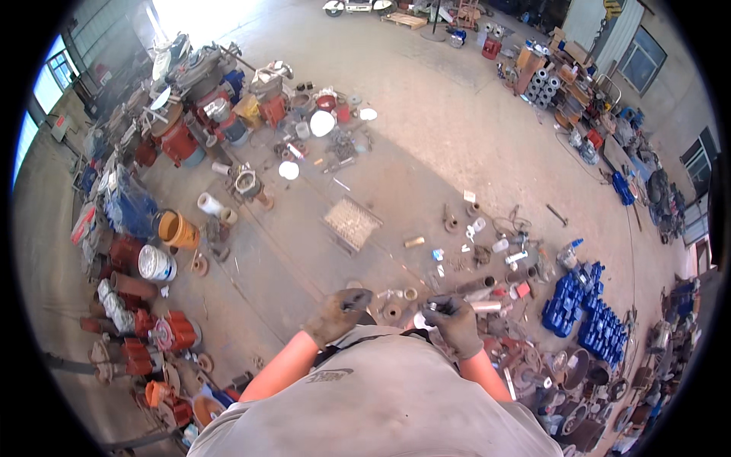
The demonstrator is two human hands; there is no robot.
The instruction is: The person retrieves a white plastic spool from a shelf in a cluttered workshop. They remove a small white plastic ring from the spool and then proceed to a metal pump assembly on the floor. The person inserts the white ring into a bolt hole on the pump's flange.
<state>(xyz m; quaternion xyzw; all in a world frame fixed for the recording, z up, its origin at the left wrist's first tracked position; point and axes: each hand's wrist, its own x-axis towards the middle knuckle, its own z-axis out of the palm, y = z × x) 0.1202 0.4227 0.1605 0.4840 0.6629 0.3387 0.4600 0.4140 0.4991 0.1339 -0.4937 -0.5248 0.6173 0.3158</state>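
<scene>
Both hands wear dirty grey-brown work gloves and are held in front of my waist. My left hand point(335, 314) has its fingers curled together with the tips toward the right; what they hold, if anything, is too small to make out. My right hand point(457, 324) is closed, with a small shiny metal piece point(432, 306) showing at the fingertips. On the floor beyond and between the hands lie a metal ring point(391, 311) and a smaller brass-coloured ring point(410, 293). A white round thing point(421, 321) shows beside the right hand, partly covered.
A low, worn stool-like block point(352, 223) stands ahead. Orange bucket point(178, 229), white bucket point(157, 263) and red machine parts point(177, 332) line the left. Dark pipe point(476, 285) and loose parts lie right, before blue castings point(569, 301). Stacked parts point(542, 87) stand far right.
</scene>
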